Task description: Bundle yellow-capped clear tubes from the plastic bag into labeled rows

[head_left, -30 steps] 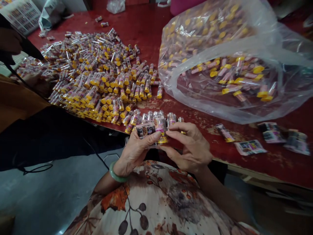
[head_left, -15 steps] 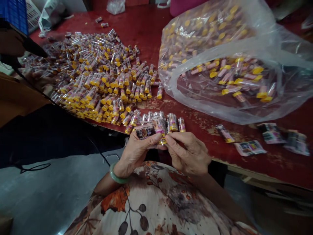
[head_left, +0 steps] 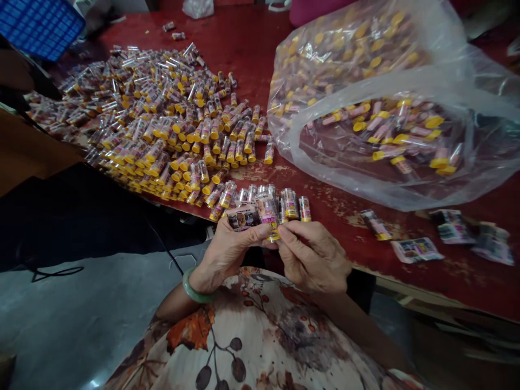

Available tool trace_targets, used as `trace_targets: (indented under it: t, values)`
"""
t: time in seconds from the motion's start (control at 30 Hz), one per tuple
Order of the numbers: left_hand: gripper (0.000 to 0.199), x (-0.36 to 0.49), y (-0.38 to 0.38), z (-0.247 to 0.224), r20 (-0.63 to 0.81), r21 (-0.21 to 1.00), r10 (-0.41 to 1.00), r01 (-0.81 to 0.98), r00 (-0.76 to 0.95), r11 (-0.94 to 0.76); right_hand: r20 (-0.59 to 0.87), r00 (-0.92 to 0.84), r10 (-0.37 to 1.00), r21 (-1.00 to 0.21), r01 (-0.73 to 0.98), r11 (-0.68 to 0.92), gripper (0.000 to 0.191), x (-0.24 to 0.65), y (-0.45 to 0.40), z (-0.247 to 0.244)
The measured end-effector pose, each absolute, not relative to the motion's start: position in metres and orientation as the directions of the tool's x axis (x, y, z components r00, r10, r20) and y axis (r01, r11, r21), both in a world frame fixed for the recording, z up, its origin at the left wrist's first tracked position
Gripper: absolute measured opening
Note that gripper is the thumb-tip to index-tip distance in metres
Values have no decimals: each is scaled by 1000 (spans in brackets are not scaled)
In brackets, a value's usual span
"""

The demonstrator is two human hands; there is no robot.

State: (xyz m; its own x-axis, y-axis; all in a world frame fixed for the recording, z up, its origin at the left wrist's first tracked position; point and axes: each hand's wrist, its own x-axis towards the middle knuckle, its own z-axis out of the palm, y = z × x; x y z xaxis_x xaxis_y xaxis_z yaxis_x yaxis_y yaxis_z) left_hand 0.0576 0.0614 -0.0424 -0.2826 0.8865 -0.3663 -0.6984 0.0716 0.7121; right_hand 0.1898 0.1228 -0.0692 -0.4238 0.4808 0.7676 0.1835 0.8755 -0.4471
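My left hand (head_left: 225, 249), with a green bangle at the wrist, is closed around a flat printed packet (head_left: 242, 218) with dark artwork. Under its thumb is also a small clear tube (head_left: 266, 212) with a pink-and-yellow printed label. The thumb and fingertips of my right hand (head_left: 314, 257) pinch the tube's lower yellow end. Just beyond my fingers, several similar yellow-capped tubes (head_left: 289, 203) stand in a row at the table edge. My palms hide part of what I hold.
A big heap of labelled tubes (head_left: 174, 135) covers the left of the red table (head_left: 244, 49). A clear plastic bag (head_left: 345, 187) of yellow-capped tubes lies open at right. Flat printed sleeves (head_left: 417, 250) and a single tube (head_left: 376, 225) lie nearer. Another person's dark-clothed body (head_left: 81, 216) and a blue basket (head_left: 44, 27) are at left.
The view has shifted slightly, and more of the blue basket shows at the upper left. My hands keep nearly the same hold on the packet and tube.
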Motion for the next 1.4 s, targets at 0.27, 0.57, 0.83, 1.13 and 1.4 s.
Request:
trace_targets:
  t: [0.27, 0.57, 0.83, 1.13, 1.4]
  values:
    - [21, 54, 58, -41, -341, 725, 912, -681, -228, 100, 822, -382, 423, -404, 134, 905, 32, 193, 124, -71]
    - [24, 56, 64, -45, -284, 795, 925, -601, -254, 79, 504, -359, 786, -839, 12, 544, 24, 203, 128, -66]
    - [51, 68, 71, -63, -281, 897, 905, -424, -319, 129, -65, -455, 888, -997, -8, -77, 33, 199, 136, -61]
    - [28, 53, 75, -61, -460, 706, 818, -701, -344, 102, -12, -369, 929, -994, 101, 28, 32, 138, 226, -69]
    - [23, 42, 52, -54, -470, 660, 858, -728, -206, 187, -57, -404, 913, -967, 250, 50, 33, 101, 273, -89]
